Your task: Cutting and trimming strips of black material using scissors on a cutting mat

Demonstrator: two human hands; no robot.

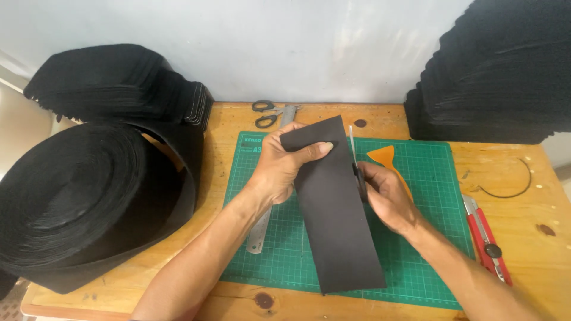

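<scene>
Foam, or something like it — matte black, a long flat strip point(336, 220) with clean straight edges — is what I have lifted over the green cutting mat point(434, 196), its near end hanging past the mat's front edge. My left hand point(279, 169) pinches the strip's top left corner, thumb laid flat on the face and fingers curled behind. My right hand point(386, 196) is closed around the handles of scissors point(354, 160), whose thin silver blades point up along the strip's right edge; the strip hides part of that grip. The mat is gridded and lies on a knotty wooden table point(535, 249). One steel ruler point(262, 229) lies on it, partly under my left wrist, and one orange scraper point(386, 159) sits behind my right hand. A second pair of scissors point(267, 114), black-handled, lies by the wall. One red knife point(486, 238) rests right of the mat, near a thin black curved offcut point(516, 189). At left sits one big coiled roll point(83, 202) of the same black stuff, and two stacks of cut black sheets stand at back — one left point(119, 80), one right point(493, 71).
</scene>
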